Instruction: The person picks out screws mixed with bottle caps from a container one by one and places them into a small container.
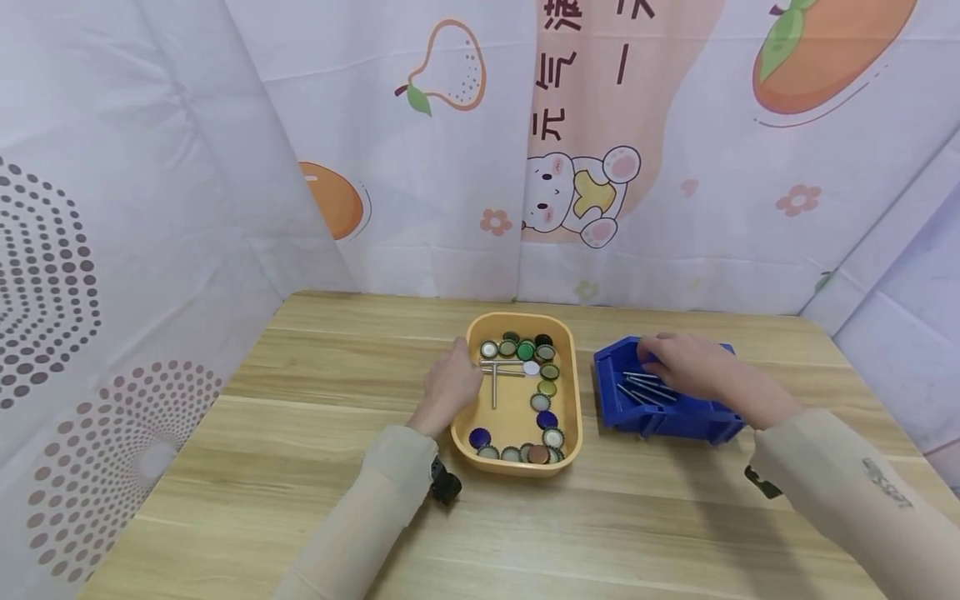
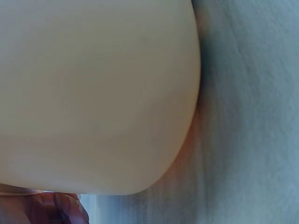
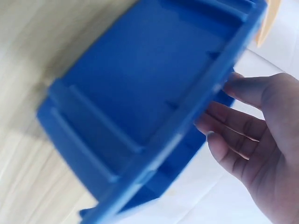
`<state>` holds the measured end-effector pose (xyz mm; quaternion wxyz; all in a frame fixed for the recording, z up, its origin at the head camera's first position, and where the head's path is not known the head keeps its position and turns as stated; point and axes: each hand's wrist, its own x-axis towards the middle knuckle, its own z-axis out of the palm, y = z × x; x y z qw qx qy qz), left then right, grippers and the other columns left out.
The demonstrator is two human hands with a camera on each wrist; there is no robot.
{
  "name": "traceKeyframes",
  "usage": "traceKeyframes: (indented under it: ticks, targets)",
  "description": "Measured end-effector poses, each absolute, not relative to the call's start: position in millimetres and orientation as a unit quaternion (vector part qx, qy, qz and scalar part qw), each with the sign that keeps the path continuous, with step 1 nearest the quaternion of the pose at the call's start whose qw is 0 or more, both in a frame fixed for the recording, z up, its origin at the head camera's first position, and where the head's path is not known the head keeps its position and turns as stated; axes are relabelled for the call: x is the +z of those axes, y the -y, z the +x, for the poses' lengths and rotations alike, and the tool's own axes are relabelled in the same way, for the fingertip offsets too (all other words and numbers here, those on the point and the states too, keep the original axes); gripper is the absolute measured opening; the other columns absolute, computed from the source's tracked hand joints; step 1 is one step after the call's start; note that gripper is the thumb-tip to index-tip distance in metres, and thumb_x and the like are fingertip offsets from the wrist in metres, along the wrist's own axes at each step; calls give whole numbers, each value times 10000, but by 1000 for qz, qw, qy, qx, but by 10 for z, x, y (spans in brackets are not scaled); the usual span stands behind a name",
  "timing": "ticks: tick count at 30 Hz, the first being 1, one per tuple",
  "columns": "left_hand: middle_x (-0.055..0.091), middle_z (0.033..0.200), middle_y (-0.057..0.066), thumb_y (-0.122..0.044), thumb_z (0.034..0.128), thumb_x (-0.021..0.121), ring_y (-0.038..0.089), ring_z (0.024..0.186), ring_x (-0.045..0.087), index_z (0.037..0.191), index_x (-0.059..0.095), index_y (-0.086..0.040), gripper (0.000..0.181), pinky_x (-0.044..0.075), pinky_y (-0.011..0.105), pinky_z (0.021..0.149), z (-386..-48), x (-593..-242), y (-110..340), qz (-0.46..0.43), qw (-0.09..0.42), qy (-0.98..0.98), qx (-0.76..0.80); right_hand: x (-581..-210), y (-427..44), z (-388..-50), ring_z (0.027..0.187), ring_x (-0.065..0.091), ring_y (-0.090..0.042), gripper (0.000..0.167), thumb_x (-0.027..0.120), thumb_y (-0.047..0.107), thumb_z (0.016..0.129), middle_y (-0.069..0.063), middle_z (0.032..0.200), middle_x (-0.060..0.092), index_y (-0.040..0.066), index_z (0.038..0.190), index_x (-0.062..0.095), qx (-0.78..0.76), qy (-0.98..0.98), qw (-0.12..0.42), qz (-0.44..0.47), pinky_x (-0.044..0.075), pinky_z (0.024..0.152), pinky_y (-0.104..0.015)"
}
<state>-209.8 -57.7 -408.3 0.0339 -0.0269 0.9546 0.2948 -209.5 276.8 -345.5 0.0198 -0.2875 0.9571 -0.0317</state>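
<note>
My left hand [image 1: 453,382] grips the left rim of a yellow-orange tray [image 1: 517,468]; the left wrist view shows the tray's outer wall [image 2: 98,93] with curled fingers [image 2: 70,207] at its edge. Inside the tray lie several silver bolts or pins [image 1: 494,390], one crossing under the others, and many bottle caps [image 1: 526,351] around the sides. My right hand [image 1: 678,362] reaches over a blue bin [image 1: 611,400], fingers loosely bent above its rim. Several metal rods [image 1: 647,385] lie in that bin. The right fingertips are partly hidden behind the wall, and I see nothing held.
Both containers stand on a wood-grain table [image 1: 322,400], the blue bin to the right of the tray. A printed white curtain [image 1: 420,183] hangs behind the table and along its sides. A black wrist camera [image 1: 446,485] sits at my left cuff.
</note>
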Motion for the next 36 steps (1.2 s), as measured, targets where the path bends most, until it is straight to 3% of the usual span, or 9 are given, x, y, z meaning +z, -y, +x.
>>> traceKeyframes:
  ticks: [6, 16, 24, 31, 36]
  targets:
    - [590, 817, 114, -134, 902, 480, 242, 639, 568, 1314, 463, -40, 423, 421, 337, 523, -2110, -4092, 568, -31, 33, -956, 290, -3310, -2603, -2183, 735, 620, -150, 100, 645, 146, 933, -46, 879, 682, 62, 988, 632, -43, -955, 15, -293, 541, 674, -408]
    - [585, 814, 111, -141, 904, 482, 242, 632, 563, 1323, 456, -43, 432, 419, 334, 519, -2115, -4108, 562, -30, 36, -956, 288, -3091, -2072, -2242, 830, 672, -236, 284, 588, 243, 979, -107, 938, 707, 22, 1153, 620, -64, -960, 14, -273, 557, 752, -446]
    - [588, 814, 107, -145, 908, 484, 239, 632, 568, 1309, 461, -40, 416, 421, 331, 509, -2131, -4112, 565, -27, 34, -959, 281, -3275, -1690, -2338, 918, 665, -263, 371, 570, 315, 988, -151, 1046, 693, 5, 1189, 609, -123, -954, 36, -270, 555, 828, -448]
    - [598, 829, 106, -149, 907, 494, 243, 654, 572, 1285, 477, -46, 392, 418, 337, 525, -2135, -4106, 562, -26, 30, -960, 277, -3515, -1409, -2334, 838, 617, -208, 426, 590, 339, 976, -125, 1043, 664, -16, 1210, 572, -122, -959, 68, -248, 521, 779, -398]
    - [594, 826, 105, -146, 905, 502, 239, 659, 568, 1276, 478, -43, 386, 416, 338, 538, -2133, -4099, 569, -26, 33, -958, 282, -3689, -1226, -2262, 916, 605, -247, 438, 597, 376, 967, -135, 1073, 627, -5, 1180, 567, -104, -959, 97, -244, 514, 816, -421]
